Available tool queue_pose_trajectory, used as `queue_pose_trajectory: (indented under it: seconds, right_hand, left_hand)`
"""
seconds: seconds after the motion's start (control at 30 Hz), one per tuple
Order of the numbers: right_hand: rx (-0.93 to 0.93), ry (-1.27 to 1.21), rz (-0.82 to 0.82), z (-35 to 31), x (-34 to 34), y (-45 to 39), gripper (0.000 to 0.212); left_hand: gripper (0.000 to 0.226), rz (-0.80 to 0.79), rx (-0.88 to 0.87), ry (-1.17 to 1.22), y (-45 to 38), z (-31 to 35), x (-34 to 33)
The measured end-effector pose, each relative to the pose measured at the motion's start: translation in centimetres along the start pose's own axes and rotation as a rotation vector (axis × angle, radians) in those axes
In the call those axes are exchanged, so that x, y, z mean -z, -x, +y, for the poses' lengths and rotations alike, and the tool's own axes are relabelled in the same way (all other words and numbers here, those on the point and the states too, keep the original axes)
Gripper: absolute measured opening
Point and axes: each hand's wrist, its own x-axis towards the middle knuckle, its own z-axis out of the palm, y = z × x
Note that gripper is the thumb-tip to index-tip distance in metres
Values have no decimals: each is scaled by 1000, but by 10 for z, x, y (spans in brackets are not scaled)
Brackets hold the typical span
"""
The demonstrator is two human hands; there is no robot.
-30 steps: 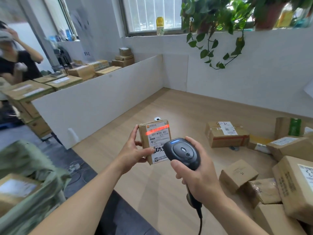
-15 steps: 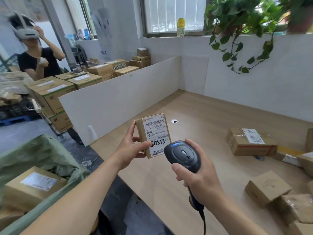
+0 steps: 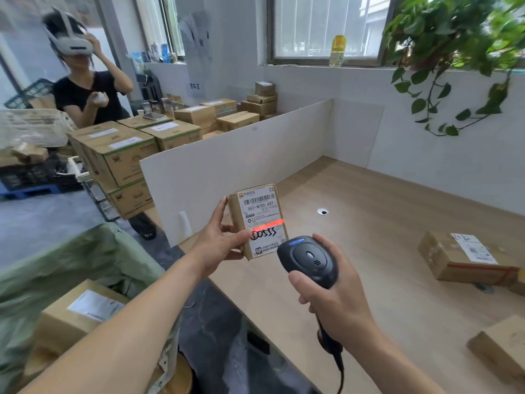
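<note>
My left hand [image 3: 220, 245] grips a small brown parcel [image 3: 257, 220] upright above the table's left edge, its white shipping label facing me. A red scan line crosses the label below its middle, just above black handwritten marks. My right hand [image 3: 332, 294] holds a black handheld barcode scanner [image 3: 308, 260] by its handle. The scanner's head points at the parcel and sits just right of and below it. A black cable hangs from the handle's base.
Wooden table [image 3: 369, 223] with white partition walls [image 3: 227, 172]. Taped parcel [image 3: 466, 257] and another box [image 3: 502, 348] lie at right. A green sack [image 3: 71, 268] holding a labelled box [image 3: 76, 314] is at left. Stacked cartons [image 3: 125, 155] and a person in a headset [image 3: 85, 81] stand behind the partition.
The view swung left, so the table's parcels slid right. The red scan line, on the label a second ago and absent half a second ago, now lies lower on the label.
</note>
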Motion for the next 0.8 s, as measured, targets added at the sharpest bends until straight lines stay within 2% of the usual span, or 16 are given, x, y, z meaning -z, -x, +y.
queue_pose_trajectory:
  seconds: [0.17, 0.37, 0.53, 0.8]
  right_hand:
    - [5, -10, -28, 0, -40, -8, 67]
    - [19, 30, -80, 2, -83, -10, 70]
    - [82, 20, -124, -7, -115, -8, 58]
    - [128, -38, -181, -19, -155, 5, 57]
  left_hand:
    - [120, 24, 9, 20, 3, -4, 41]
    - [112, 108, -6, 6, 8, -14, 91]
    - [108, 126, -40, 6, 25, -17, 121]
    - [113, 179, -85, -113, 56, -21, 159]
